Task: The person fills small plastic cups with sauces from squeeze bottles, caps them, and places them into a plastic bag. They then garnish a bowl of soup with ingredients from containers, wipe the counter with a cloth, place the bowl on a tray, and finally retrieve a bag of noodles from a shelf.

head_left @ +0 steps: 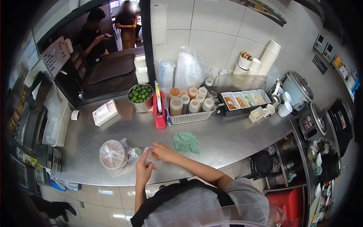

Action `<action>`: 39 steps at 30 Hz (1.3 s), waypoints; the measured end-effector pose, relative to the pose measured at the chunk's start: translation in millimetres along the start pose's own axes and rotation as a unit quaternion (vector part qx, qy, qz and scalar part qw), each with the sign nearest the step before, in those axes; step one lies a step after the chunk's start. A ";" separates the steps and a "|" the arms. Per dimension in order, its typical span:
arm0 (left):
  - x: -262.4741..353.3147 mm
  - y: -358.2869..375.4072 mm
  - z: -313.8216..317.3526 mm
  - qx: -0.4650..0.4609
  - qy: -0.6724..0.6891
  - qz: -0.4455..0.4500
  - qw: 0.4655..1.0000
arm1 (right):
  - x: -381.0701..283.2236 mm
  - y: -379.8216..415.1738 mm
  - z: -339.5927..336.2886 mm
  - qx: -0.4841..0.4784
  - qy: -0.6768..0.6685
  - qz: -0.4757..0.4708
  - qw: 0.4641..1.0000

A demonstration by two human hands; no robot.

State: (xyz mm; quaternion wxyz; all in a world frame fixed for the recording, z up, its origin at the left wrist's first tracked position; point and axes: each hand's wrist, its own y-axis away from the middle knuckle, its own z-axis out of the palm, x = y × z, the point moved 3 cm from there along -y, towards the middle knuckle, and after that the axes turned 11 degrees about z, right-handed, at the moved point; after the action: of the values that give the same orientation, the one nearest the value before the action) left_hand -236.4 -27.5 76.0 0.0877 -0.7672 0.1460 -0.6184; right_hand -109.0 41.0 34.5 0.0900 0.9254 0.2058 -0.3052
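Note:
Both hands are at a small clear plastic bag with something orange-brown in it (154, 155), over the steel counter. My left hand (143, 170) comes up from below, its fingers closed on the bag's left side. My right hand (163, 152) reaches in from the right and pinches the bag's upper part; its fingertips are partly hidden. Just left of them lies a small clear packet with something green (135, 152). Farther left stands a round container wrapped in a clear plastic bag (113, 154).
A green cloth (186, 142) lies right of my hands on the steel counter (215, 151). Behind stand a pot of green limes (140, 97), a red holder (160, 115), a basket of sauce bottles (191, 117) and a topping tray (245, 101). A white box (105, 112) sits back left.

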 end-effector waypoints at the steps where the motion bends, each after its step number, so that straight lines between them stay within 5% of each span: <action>1: -4.5 -0.8 -2.0 0.013 0.010 0.002 1.000 | 1.7 -5.6 1.2 -0.011 -0.009 -0.015 1.000; 5: 7.9 -5.1 -8.5 0.007 -0.035 -0.039 0.999 | -1.0 -14.9 -4.6 -0.059 -0.020 -0.007 0.998; 8: 5.9 -8.3 -10.2 -0.020 -0.188 0.074 0.979 | -5.0 -3.5 -11.2 0.003 0.009 -0.023 1.000; 11: 11.5 -4.8 -16.6 0.020 -0.061 0.103 0.993 | -12.8 6.2 -29.1 0.019 0.009 -0.006 1.000; 14: 17.5 1.5 -26.8 -0.044 -0.237 0.126 0.962 | -0.8 -0.8 -26.2 0.036 -0.024 -0.037 0.998; 17: -56.7 4.7 -21.2 -0.064 -0.220 0.102 0.968 | -0.2 -4.7 -21.8 0.063 -0.036 -0.071 0.995; 20: -89.2 -13.4 3.6 -0.075 -0.030 0.042 0.996 | -9.2 0.3 -26.9 -0.013 -0.014 -0.077 0.997; 23: -94.9 -22.0 22.0 -0.053 -0.051 0.099 0.992 | -2.2 -4.3 -11.7 -0.023 -0.032 -0.116 0.993; 24: -95.6 -24.3 27.0 -0.023 -0.077 0.133 0.988 | 0.3 -5.6 -5.9 0.050 -0.040 -0.159 0.985; 25: -116.9 -18.6 30.2 -0.047 -0.085 0.049 0.994 | 4.6 -5.5 -1.3 0.117 -0.056 -0.206 0.970; 28: -108.8 -15.8 36.4 0.015 -0.031 0.089 0.995 | -10.7 -6.4 -37.7 -0.003 -0.118 -0.136 0.984; 31: -113.0 -19.2 36.7 -0.006 -0.071 0.126 0.989 | -22.6 -15.1 -87.2 0.144 -0.059 -0.205 0.966; 33: -115.8 -16.0 38.2 0.023 -0.071 0.128 0.989 | -39.4 -14.3 -115.5 0.154 -0.127 -0.118 0.973; 36: -113.1 -15.5 43.6 -0.001 -0.085 0.073 0.994 | -66.8 -18.5 -112.2 0.099 0.045 -0.231 0.967; 37: -104.7 -12.5 41.7 0.026 -0.067 0.104 0.992 | -68.2 -13.9 -93.7 0.112 0.184 -0.219 0.952; 39: -91.3 -5.8 45.3 0.059 -0.024 0.168 0.984 | -73.8 -16.7 -63.4 0.045 0.210 -0.300 0.929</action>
State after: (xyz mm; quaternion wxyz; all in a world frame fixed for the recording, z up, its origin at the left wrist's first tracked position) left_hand -209.2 6.2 -16.5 0.2389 -0.7399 0.2334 -0.5839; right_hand -136.6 50.5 128.9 -0.0929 0.8667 0.4738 -0.1254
